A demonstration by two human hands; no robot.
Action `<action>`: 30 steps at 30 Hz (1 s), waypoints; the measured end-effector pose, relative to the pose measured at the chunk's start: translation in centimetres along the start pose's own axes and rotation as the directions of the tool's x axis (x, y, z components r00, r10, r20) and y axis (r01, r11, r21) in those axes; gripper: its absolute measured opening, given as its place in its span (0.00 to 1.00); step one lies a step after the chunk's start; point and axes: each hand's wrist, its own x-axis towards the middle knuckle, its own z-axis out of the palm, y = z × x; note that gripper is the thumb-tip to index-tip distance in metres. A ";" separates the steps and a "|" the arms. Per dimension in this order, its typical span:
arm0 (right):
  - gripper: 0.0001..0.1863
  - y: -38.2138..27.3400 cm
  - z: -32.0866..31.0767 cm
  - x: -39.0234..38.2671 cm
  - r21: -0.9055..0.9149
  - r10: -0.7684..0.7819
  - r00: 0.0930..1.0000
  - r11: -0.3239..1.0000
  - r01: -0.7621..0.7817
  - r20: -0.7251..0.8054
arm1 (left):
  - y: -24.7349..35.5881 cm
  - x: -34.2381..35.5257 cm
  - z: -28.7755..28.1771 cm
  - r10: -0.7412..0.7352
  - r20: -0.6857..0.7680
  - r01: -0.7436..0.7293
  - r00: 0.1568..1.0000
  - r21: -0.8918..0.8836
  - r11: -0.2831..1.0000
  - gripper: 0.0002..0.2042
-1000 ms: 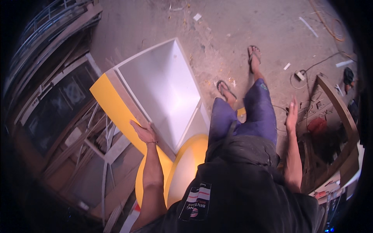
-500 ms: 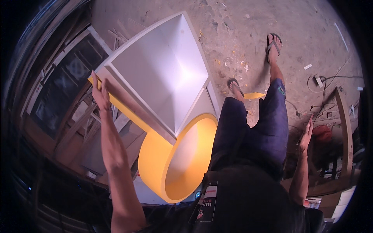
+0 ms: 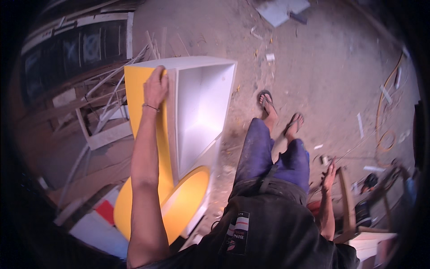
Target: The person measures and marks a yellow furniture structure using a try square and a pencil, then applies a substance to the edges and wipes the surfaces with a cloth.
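To my left stands a box-like furniture piece, an open white cabinet (image 3: 204, 96) with a yellow outer side (image 3: 136, 87) and a rounded yellow ring (image 3: 188, 188) at its near end. My left hand (image 3: 156, 87) lies over the far part of the yellow side, fingers bent round its edge beside the white opening. My forearm hides part of the yellow surface. Low on the right, my right hand (image 3: 329, 177) hangs away from the cabinet, its fingers mostly stretched. A thin line runs from near its fingertips across the floor; whether the hand touches it I cannot tell.
Wood strips and a pale frame (image 3: 105, 139) clutter the left side. Right of my legs are a wooden beam (image 3: 346, 197), an orange hose (image 3: 386, 101) and white scraps. A white sheet (image 3: 282, 10) lies on the far floor. My sandalled feet (image 3: 265, 99) stand beside the cabinet.
The cabinet has turned and shows more of its yellow side. My left hand is now further right, over that side's edge. My legs and right hand have shifted; the view has swung.
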 end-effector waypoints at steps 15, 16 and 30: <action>0.39 -36.8 14.8 4.0 -0.114 -0.239 0.967 0.962 0.248 0.090 | -1.6 0.1 2.9 -0.053 -0.430 0.005 0.901 -0.112 0.994 0.07; 0.39 -39.8 16.4 4.2 -0.126 -0.288 0.949 0.944 0.304 0.131 | -1.7 0.1 3.3 -0.061 -0.440 0.011 0.896 -0.114 0.993 0.07; 0.41 -73.0 40.7 5.5 -0.143 -0.310 0.536 0.752 0.644 0.785 | -1.7 7.5 1.5 -0.853 -0.199 0.775 0.482 -0.359 0.521 0.34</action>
